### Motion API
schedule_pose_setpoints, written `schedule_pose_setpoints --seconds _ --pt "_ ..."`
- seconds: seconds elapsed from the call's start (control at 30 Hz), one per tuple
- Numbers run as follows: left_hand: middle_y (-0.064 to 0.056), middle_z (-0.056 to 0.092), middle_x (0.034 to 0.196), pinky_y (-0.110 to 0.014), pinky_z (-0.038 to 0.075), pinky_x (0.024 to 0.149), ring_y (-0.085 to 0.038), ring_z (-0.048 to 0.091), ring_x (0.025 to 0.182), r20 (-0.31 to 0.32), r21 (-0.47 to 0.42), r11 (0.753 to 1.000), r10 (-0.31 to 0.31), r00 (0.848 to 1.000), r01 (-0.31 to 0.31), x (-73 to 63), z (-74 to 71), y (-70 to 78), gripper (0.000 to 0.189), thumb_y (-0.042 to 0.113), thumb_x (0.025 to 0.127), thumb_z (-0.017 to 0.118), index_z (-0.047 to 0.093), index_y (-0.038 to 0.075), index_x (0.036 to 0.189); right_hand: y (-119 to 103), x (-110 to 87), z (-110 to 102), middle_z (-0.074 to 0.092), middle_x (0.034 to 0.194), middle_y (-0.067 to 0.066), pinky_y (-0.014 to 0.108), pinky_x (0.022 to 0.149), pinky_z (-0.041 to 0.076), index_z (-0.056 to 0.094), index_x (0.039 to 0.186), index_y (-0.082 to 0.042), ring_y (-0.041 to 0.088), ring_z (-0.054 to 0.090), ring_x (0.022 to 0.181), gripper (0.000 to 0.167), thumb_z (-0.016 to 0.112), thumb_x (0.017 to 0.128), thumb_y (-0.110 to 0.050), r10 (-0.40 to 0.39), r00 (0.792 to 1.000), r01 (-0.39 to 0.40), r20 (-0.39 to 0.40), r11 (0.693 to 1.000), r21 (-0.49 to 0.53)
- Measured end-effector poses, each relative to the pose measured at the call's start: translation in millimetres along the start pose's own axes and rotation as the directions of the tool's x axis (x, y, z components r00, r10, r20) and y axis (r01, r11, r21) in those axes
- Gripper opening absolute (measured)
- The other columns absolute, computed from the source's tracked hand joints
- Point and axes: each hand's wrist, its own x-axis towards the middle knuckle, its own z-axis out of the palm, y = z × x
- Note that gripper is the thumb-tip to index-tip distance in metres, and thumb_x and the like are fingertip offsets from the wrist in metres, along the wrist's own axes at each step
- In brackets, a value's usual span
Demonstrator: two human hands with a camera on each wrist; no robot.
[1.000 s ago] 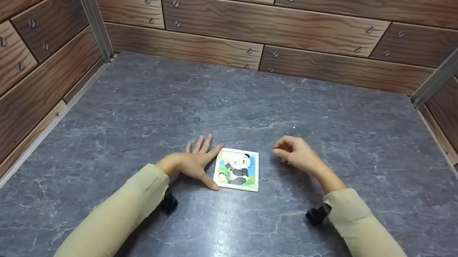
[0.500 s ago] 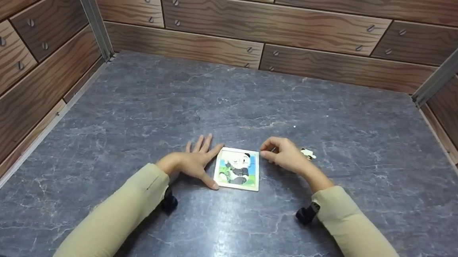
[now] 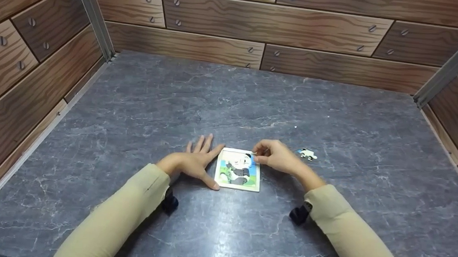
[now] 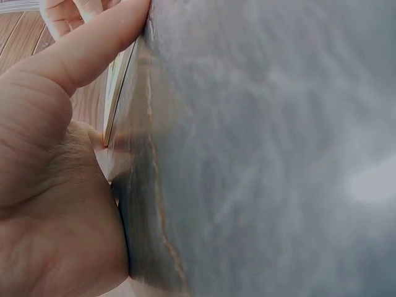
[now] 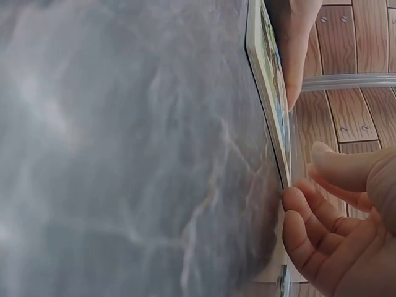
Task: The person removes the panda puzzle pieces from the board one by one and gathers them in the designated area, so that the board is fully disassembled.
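A small square panda jigsaw puzzle [image 3: 238, 171] in a pale frame lies flat on the table. My left hand [image 3: 193, 163] is spread at its left side, with thumb and index finger at the left corners. Over the upper right corner is my right hand [image 3: 278, 157], fingers bent and fingertips at the edge. Whether it pinches a piece is hidden. In the right wrist view, thumb and fingers curve near the end of the puzzle's edge [image 5: 267, 93], with no piece visible between them. A pale area shows at the panel's upper left. Loose black, white and blue puzzle pieces [image 3: 308, 154] lie beyond my right wrist.
The grey marbled tabletop [image 3: 199, 99] surrounds the puzzle. Wood-patterned walls [image 3: 215, 20] enclose it at the back and sides, with metal posts [image 3: 94, 17] in the corners. A light reflection runs down the table's front. Each wrist wears a black camera [image 3: 170, 202].
My right hand has moved left, from beside the puzzle to its upper right corner. The loose pieces, earlier hidden by that hand, now show. My left hand stays put.
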Motion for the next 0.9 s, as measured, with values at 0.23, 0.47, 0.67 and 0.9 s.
schedule_pose_setpoints --seconds 0.23,0.47,0.67,0.9 --pt "-0.011 -0.031 0.148 -0.053 -0.018 0.103 -0.028 -0.031 0.132 -0.001 -0.005 1.000 0.001 1.000 -0.001 -0.3 -0.8 1.1 0.121 0.063 0.066 0.072 -0.007 0.028 0.150 -2.1 3.2 1.9 0.062 0.088 0.009 0.033 0.072 0.047 0.062 0.099 0.003 0.019 0.057 0.080 0.023 0.072 0.080 -0.006 0.012 0.999 -0.011 0.052 1.000 -0.016" --pt "-0.011 -0.031 0.148 -0.052 -0.018 0.104 -0.027 -0.031 0.132 -0.003 -0.007 1.000 -0.005 1.000 0.005 -0.5 0.0 0.6 0.122 0.064 0.065 0.072 -0.007 0.028 0.150 -6.0 4.1 5.4 0.058 0.093 0.011 0.037 0.073 0.045 0.059 0.102 0.003 0.023 0.053 0.084 0.030 0.075 0.077 -0.006 0.037 0.996 -0.033 0.075 0.998 -0.048" --pt "-0.011 -0.031 0.147 -0.052 -0.018 0.104 -0.028 -0.031 0.132 -0.004 -0.004 1.000 -0.006 1.000 0.006 -0.7 -0.1 0.0 0.122 0.064 0.065 0.072 -0.007 0.028 0.150 -6.7 5.5 6.4 0.056 0.088 0.010 0.034 0.070 0.044 0.058 0.098 0.003 0.022 0.051 0.079 0.032 0.078 0.074 -0.006 0.022 0.998 -0.017 0.065 0.997 -0.078" --pt "-0.009 -0.033 0.147 -0.051 -0.019 0.103 -0.026 -0.032 0.132 0.008 -0.009 1.000 -0.008 1.000 0.008 -0.4 -0.6 0.0 0.121 0.064 0.066 0.071 -0.009 0.029 0.149 -8.3 7.1 6.7 0.054 0.089 0.010 0.035 0.072 0.044 0.054 0.096 0.001 0.022 0.051 0.080 0.033 0.078 0.073 -0.005 0.034 0.997 -0.027 0.069 0.994 -0.104"
